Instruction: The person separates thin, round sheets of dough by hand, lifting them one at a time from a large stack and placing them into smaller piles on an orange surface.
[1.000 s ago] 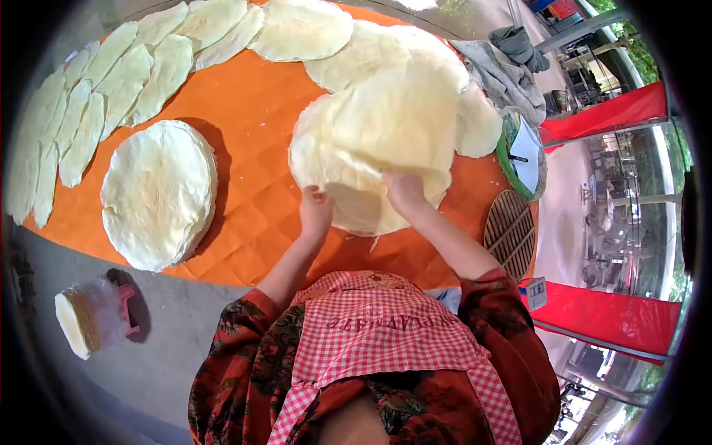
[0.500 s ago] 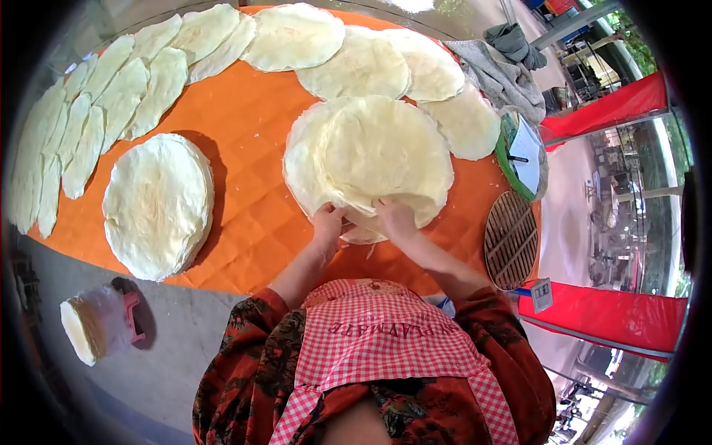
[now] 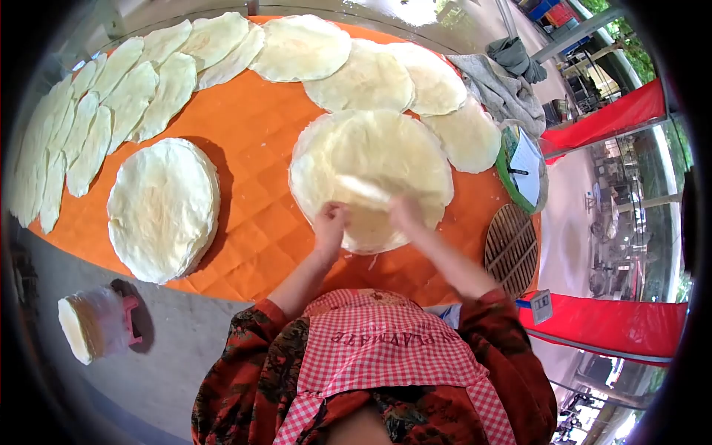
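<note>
A pile of thin, pale round sheets (image 3: 371, 148) lies on the orange cloth (image 3: 256, 148) in front of me. My left hand (image 3: 331, 219) is at the pile's near left edge, fingers pinched together; what they hold, if anything, is too small to make out. Over the near right part of the pile is my right hand (image 3: 405, 212), smeared by motion. Beside its fingers a pale, blurred sheet edge (image 3: 363, 187) stands up from the pile. Whether the right fingers grip it is unclear.
A thick stack of round sheets (image 3: 162, 211) stands on the left. Overlapping sheets (image 3: 300, 46) line the far and left edges. At right are a slatted round board (image 3: 510, 248), a green-rimmed item with paper (image 3: 525, 170) and a grey cloth (image 3: 504, 89). Wrapped sheets (image 3: 93, 326) stand below left.
The upper sheet's folded near edge has lifted into a blurred ridge. My right hand has shifted slightly right and is now blurred. The whole view has moved a little.
</note>
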`<action>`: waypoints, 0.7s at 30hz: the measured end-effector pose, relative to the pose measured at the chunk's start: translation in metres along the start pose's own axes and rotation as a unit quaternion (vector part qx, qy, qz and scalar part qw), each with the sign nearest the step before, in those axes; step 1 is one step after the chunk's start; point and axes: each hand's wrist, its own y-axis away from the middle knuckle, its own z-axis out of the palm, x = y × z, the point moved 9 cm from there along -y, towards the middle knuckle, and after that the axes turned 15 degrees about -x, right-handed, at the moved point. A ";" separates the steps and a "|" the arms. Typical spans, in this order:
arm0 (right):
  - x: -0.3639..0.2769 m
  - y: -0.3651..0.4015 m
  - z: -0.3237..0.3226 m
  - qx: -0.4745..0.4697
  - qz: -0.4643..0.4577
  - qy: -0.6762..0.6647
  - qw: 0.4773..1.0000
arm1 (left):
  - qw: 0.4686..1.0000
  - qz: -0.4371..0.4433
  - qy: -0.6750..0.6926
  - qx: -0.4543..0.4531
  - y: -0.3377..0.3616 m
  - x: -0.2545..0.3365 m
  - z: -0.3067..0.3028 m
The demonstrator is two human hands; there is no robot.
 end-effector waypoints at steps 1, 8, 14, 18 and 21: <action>0.023 -0.016 -0.031 0.045 -0.027 -0.074 0.996 | 0.987 0.076 -0.127 0.054 0.005 0.011 -0.016; -0.029 0.059 -0.241 0.183 -0.023 0.038 0.982 | 0.992 -0.042 -0.002 0.118 0.000 -0.008 -0.092; -0.098 0.015 -0.052 0.166 -0.090 0.028 0.982 | 0.995 -0.061 -0.027 0.070 -0.007 -0.009 -0.082; -0.118 0.013 -0.020 0.171 -0.124 0.000 0.977 | 1.000 -0.017 0.008 0.005 -0.009 -0.004 -0.073; -0.123 0.015 -0.032 0.145 -0.127 0.004 0.981 | 0.980 -0.054 0.179 -0.071 -0.002 0.000 -0.055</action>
